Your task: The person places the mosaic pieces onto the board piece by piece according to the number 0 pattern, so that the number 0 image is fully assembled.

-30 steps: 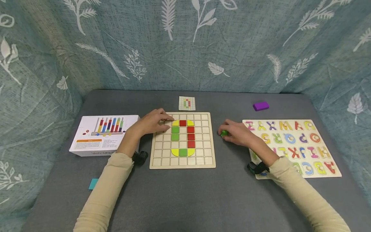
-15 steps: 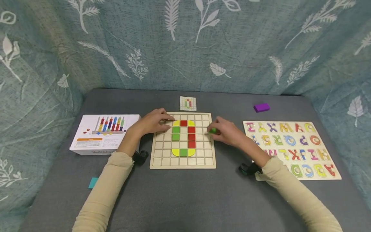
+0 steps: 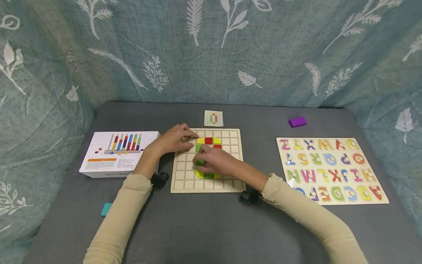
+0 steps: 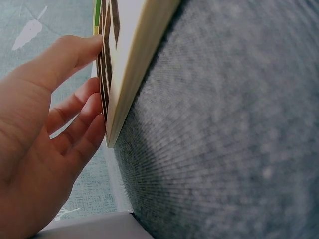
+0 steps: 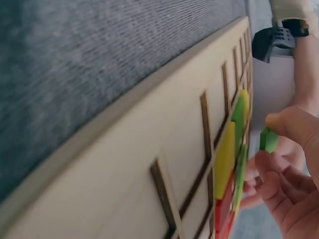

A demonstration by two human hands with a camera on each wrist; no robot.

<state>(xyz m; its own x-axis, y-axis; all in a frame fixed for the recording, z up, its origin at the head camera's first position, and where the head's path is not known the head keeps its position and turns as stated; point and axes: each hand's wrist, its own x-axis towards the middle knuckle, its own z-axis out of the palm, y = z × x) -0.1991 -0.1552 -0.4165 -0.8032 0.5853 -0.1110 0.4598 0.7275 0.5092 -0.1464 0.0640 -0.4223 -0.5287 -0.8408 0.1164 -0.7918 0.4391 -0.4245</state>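
A wooden grid board (image 3: pixel 184 184) lies mid-table, holding a ring of red, green and yellow tiles. My left hand (image 3: pixel 173 140) rests its fingertips on the board's upper left part; in the left wrist view the thumb (image 4: pixel 75 50) and fingers touch its surface. Over the ring's left side, my right hand (image 3: pixel 217 161) pinches a green tile (image 5: pixel 269 141) between thumb and finger, slightly above the board. That hand hides several of the ring's tiles in the head view. Beyond the board lies a small pattern card (image 3: pixel 213 118) with a similar coloured ring.
To the left is a white box (image 3: pixel 120 154) with an abacus picture. A wooden letter puzzle (image 3: pixel 333 170) lies on the right, with a purple block (image 3: pixel 297 122) behind it. A teal piece (image 3: pixel 106 209) lies beside the left forearm. Patterned cloth hangs behind the table.
My right hand has moved left with the green tile, from the table right of the board to over the ring's left side. The left hand has stayed in place.
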